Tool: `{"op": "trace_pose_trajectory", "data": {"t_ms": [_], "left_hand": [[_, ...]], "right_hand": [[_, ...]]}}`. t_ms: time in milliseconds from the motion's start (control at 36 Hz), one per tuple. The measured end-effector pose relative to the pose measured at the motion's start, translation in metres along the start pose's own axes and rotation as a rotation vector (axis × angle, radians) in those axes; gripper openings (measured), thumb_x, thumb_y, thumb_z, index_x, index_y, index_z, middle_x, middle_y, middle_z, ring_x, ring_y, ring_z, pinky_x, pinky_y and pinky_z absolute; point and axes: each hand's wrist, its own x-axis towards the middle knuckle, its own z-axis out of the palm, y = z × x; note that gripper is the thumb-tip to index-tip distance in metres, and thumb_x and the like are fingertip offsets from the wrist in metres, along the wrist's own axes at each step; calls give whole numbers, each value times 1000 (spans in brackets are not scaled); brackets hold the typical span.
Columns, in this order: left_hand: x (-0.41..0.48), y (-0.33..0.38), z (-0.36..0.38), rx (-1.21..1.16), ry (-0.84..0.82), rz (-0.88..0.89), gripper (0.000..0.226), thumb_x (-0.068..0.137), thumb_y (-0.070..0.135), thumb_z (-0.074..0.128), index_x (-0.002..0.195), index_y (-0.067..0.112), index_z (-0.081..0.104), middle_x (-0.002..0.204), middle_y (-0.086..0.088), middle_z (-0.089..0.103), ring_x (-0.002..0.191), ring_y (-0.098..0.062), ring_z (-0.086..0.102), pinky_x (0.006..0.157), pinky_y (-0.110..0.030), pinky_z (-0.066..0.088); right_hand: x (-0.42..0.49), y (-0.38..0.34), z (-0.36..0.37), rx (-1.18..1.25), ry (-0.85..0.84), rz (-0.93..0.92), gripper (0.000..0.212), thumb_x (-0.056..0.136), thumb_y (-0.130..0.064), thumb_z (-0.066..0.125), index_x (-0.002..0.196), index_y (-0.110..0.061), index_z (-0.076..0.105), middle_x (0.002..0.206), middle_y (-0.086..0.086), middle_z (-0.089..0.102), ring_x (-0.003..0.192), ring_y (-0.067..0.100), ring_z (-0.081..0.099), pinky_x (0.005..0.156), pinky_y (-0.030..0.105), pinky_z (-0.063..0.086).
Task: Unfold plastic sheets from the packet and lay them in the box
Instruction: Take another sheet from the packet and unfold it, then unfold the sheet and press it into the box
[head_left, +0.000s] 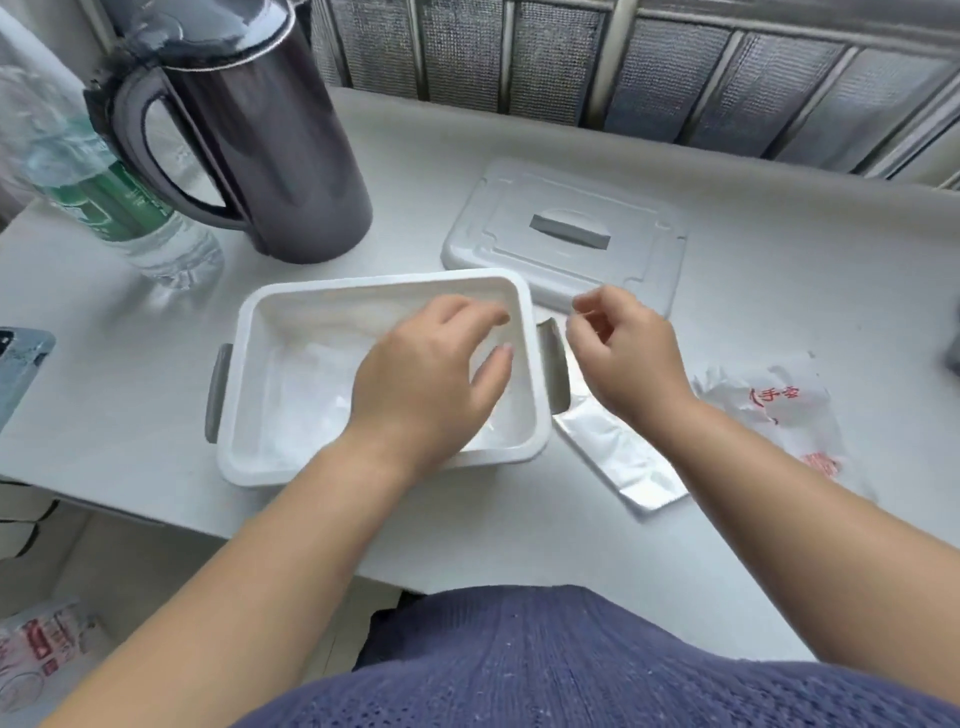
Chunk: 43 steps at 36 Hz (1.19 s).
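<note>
Table (415, 156) white. Box (363, 283) open at centre, lid (561, 228) just behind. Packet (769, 410) at right. Left hand (426, 374) in box, fingers loose, spread over laid sheets (306, 384). Right hand (623, 353) beside box, fingers curled, apparently pinching folded sheet (618, 452) trailing onto table.

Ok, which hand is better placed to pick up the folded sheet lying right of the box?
Right, probably. The right hand hangs just above the folded sheet, beside the box. The left hand is spread over the box, above the laid sheet.
</note>
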Motion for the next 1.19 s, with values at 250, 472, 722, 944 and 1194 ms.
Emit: {"op": "trace_pose_trajectory", "data": {"t_ms": [250, 472, 722, 944, 1194], "left_hand": [[-27, 79, 112, -8, -247, 304, 23, 84, 17, 50, 93, 9, 69, 89, -6, 66, 72, -31, 60, 55, -36, 50], [-57, 77, 192, 370, -609, 176, 31, 82, 15, 46, 95, -5, 66, 105, -27, 65, 101, -41, 63, 74, -43, 56], [-36, 94, 154, 389, -555, -155, 16, 91, 31, 58, 89, 16, 65, 94, -2, 65, 93, -26, 61, 59, -26, 33], [-24, 92, 138, -239, -415, -612, 38, 91, 32, 57, 65, 3, 58, 57, -5, 44, 59, -20, 42, 57, -30, 35], [-10, 113, 126, -764, -169, -888, 31, 78, 23, 78, 64, 14, 52, 66, 0, 57, 67, -16, 58, 64, -30, 52]], "right_hand": [[-34, 110, -49, -351, -377, 217, 35, 94, -11, 45, 127, -14, 56, 129, 4, 58, 119, 20, 52, 96, 25, 37], [-62, 131, -64, -205, -539, 213, 47, 92, -10, 47, 138, -14, 43, 130, 9, 53, 118, 21, 50, 91, 18, 32], [-46, 141, -76, -106, -448, 238, 41, 90, -8, 44, 129, -19, 50, 112, -3, 53, 96, 13, 51, 76, 22, 38], [-33, 131, -74, 66, -367, 215, 32, 92, -10, 44, 120, -19, 56, 103, -4, 58, 82, 12, 54, 62, 19, 42], [-41, 117, -80, 403, -213, 200, 11, 92, -19, 53, 97, -28, 55, 93, -12, 59, 89, 7, 58, 88, 35, 50]]}}
